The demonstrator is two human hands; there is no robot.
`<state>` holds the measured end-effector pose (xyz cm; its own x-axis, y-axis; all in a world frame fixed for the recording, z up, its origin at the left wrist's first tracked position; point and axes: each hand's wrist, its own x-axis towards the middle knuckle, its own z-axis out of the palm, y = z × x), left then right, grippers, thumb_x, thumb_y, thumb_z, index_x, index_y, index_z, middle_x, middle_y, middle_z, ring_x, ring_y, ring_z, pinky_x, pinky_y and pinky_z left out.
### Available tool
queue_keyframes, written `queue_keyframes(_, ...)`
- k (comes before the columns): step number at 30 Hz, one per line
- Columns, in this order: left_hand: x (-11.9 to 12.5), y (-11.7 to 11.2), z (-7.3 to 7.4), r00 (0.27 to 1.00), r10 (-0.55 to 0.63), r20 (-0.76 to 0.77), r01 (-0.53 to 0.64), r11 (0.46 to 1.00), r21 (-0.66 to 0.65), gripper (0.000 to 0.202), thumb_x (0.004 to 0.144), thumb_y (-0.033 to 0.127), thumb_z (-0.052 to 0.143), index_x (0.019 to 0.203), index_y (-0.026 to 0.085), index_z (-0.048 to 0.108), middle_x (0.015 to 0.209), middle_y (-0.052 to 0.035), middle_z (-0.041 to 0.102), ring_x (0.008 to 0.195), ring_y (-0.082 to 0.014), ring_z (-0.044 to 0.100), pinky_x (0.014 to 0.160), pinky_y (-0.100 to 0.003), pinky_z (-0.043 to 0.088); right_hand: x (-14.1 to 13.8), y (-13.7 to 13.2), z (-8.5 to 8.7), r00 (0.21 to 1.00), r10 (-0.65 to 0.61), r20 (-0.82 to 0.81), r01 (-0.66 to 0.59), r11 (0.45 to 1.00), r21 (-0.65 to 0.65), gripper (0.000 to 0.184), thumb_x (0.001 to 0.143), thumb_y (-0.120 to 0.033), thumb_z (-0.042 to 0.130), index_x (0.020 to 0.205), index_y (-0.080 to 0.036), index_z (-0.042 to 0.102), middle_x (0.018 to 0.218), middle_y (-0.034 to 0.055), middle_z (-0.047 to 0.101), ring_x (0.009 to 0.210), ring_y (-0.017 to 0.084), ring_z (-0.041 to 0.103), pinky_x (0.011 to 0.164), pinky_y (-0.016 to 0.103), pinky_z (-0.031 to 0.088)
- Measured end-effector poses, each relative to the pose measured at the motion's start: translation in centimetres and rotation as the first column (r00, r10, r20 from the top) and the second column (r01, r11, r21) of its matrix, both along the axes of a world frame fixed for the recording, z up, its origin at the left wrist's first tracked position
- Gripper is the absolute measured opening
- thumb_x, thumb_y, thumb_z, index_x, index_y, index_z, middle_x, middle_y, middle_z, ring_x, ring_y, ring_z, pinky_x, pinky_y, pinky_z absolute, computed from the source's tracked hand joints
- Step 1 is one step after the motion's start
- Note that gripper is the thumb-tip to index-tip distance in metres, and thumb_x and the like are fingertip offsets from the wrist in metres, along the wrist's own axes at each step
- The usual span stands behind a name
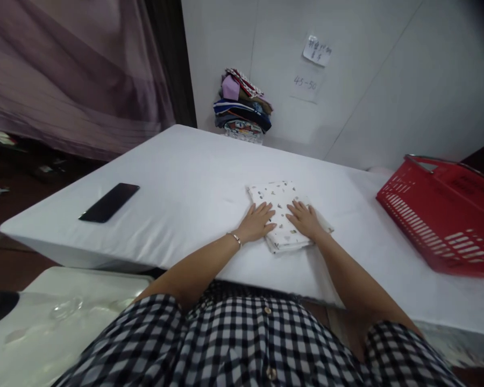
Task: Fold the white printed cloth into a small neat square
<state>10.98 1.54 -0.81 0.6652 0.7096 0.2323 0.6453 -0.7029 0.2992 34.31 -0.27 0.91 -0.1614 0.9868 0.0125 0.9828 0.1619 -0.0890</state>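
A folded white cloth with small printed motifs (280, 201) lies on the white table (185, 183). Both my hands rest flat on its near half. My left hand (258, 221) lies on the cloth's left side, fingers stretched out, a thin bracelet on the wrist. My right hand (304, 219) lies on the right side, fingers also flat and slightly apart. Neither hand holds anything.
A black phone (109, 202) lies at the table's left. A red plastic basket (443, 212) stands at the right edge. A stack of folded clothes (242, 107) sits at the back against the white wall. A purple curtain hangs at the left.
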Motion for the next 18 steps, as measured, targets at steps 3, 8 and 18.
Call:
queue_keyframes(3, 0.1, -0.3, 0.6, 1.0, 0.025, -0.002, -0.025, 0.999, -0.021, 0.053, 0.091, 0.051, 0.028, 0.135, 0.023, 0.038, 0.149, -0.004, 0.027, 0.138, -0.0224, 0.016, 0.112, -0.048, 0.011, -0.2, 0.3, 0.6, 0.996, -0.013, -0.088, 0.009, 0.999, -0.044, 0.051, 0.092, -0.049, 0.033, 0.136, -0.025, 0.04, 0.148, 0.0059, 0.025, 0.137, 0.025, 0.017, 0.109, 0.051, 0.009)
queue_keyframes(8, 0.0, -2.7, 2.3, 0.999, -0.027, 0.036, 0.028, 0.999, -0.038, 0.051, 0.092, 0.05, 0.023, 0.13, 0.023, 0.044, 0.144, -0.0052, 0.037, 0.137, -0.0214, 0.019, 0.113, -0.047, 0.009, 0.8, 0.0, 2.6, 0.864, -0.087, -0.496, 0.095, 0.995, -0.009, 0.047, 0.09, -0.046, 0.037, 0.129, -0.023, 0.05, 0.142, 0.0035, 0.037, 0.134, 0.019, 0.026, 0.111, 0.04, 0.018)
queue_keyframes(18, -0.1, -5.5, 0.5, 0.987, -0.158, 0.013, 0.158, 0.987, 0.005, 0.05, 0.093, 0.047, 0.026, 0.137, 0.025, 0.037, 0.146, -0.0035, 0.033, 0.138, -0.0204, 0.019, 0.113, -0.045, 0.01, 8.0, -2.2, 2.6, 0.508, -0.512, -0.693, 0.514, 0.825, -0.233, 0.04, 0.08, -0.038, 0.052, 0.108, -0.013, 0.065, 0.1, 0.0109, 0.067, 0.083, 0.02, 0.062, 0.067, 0.029, 0.05)
